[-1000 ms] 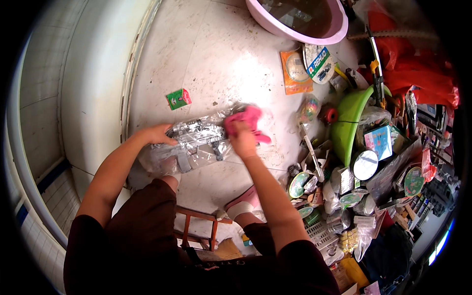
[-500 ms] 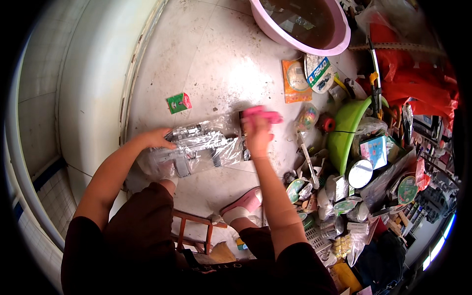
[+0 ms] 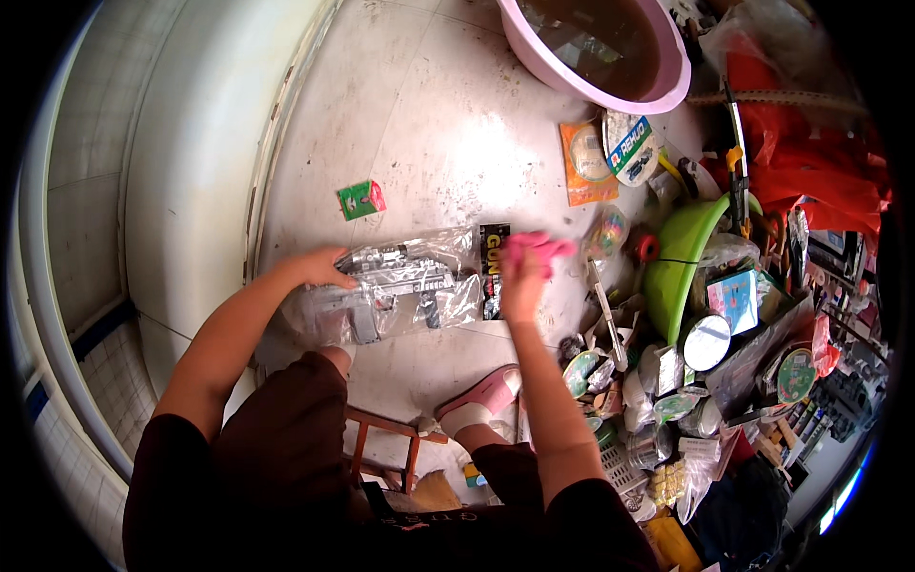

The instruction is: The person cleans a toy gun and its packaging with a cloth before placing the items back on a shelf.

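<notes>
A toy gun [image 3: 400, 281], grey and black in a clear plastic bag, is held level above the floor in front of me. My left hand [image 3: 326, 268] is closed on the bag's left end, thumb over the plastic. A dark header card [image 3: 493, 272] forms the bag's right end. Just beside that card, my right hand [image 3: 521, 286] grips a bunched pink cloth [image 3: 539, 251]. Whether the cloth touches the card I cannot tell. The fingers of the right hand are partly blurred.
A pink basin [image 3: 610, 91] of murky water stands at the far right. A small green packet [image 3: 360, 200] lies on the floor. At right, a green basin [image 3: 681, 272], an orange packet [image 3: 586, 164] and many packaged goods are piled up. A wooden stool [image 3: 386, 448] is below me.
My right hand and the pink cloth have moved off the header card toward its right side, uncovering more of the card. My left hand keeps its hold; the whole view has shifted slightly.
</notes>
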Tool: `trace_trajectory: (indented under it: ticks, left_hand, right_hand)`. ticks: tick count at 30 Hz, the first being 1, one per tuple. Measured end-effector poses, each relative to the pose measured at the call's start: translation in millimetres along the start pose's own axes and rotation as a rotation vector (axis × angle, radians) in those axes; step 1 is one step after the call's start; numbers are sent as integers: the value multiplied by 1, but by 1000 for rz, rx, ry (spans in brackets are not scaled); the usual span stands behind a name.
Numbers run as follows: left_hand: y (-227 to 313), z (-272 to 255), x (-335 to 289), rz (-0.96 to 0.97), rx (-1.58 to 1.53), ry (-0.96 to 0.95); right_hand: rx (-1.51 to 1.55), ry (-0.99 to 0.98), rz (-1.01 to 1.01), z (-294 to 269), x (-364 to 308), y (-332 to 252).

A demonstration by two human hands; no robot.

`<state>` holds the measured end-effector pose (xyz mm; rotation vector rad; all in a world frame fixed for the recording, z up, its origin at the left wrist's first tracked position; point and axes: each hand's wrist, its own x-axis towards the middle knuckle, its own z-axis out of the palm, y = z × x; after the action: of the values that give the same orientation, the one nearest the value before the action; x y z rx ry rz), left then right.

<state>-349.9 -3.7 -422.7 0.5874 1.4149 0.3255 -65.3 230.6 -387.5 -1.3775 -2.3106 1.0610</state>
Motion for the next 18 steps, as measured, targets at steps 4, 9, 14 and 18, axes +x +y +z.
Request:
trace_trajectory:
  ticks: [4,9,14,18]
  left_hand:
    - [17,-3,3,47,35,-30]
    - [8,7,-5,-12,-31,83]
    - [13,5,-4,-12,23,52]
    - [7,7,-1,27,-22,82]
  right_hand:
    - [22,-318,-388,75,-60,-58]
    - [-176,-260,-204,76,-27,-40]
    - [-292,-134,290,8,2,50]
    - [587,-174,576,-46,-11,44]
